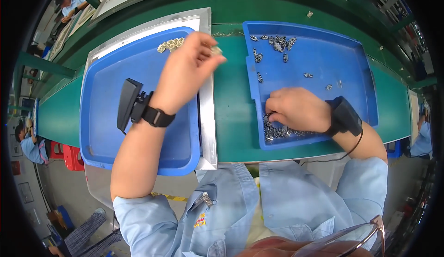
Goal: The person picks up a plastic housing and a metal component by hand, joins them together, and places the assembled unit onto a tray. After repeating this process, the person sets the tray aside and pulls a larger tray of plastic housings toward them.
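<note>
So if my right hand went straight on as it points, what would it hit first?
Your right hand would probably meet the left wall of the right-hand blue tray, though the hand's height is unclear.

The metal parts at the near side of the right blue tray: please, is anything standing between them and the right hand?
Nothing visible does. The right hand is inside the blue tray, directly over the metal parts, partly hiding them.
</note>
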Demonstrator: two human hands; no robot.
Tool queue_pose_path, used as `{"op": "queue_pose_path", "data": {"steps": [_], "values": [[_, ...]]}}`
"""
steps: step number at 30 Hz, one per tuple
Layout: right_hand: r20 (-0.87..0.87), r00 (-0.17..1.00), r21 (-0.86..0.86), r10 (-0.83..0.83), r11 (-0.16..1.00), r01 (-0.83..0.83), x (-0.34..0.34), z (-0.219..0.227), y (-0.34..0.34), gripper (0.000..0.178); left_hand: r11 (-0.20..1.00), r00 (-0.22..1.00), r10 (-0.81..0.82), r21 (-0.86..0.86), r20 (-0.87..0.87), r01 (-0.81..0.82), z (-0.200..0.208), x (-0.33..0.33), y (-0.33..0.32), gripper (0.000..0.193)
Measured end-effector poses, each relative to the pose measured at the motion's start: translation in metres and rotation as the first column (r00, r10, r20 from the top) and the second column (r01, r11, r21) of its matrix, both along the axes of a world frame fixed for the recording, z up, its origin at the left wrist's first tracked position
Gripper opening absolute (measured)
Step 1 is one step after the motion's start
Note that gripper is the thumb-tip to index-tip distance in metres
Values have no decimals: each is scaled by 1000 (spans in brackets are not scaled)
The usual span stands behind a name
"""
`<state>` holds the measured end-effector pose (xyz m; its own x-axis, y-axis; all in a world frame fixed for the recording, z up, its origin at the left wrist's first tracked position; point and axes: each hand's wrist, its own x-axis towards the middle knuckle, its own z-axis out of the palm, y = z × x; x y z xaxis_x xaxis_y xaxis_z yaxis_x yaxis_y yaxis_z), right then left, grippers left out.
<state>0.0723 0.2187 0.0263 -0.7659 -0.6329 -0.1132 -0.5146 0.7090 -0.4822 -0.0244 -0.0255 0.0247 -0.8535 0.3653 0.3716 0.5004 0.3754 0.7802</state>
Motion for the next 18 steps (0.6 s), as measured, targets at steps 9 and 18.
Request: {"op": "queue_pose_path", "data": {"steps": [9,18], "values": [[214,951,-170,-225,950,263,-19,29,7,19,903,863,-426,64,271,425,0,40,20,31],[366,887,-308,-283,862,402,-27,24,10,17,907,792,-411,118,451,404,-8,33,21,33]]}}
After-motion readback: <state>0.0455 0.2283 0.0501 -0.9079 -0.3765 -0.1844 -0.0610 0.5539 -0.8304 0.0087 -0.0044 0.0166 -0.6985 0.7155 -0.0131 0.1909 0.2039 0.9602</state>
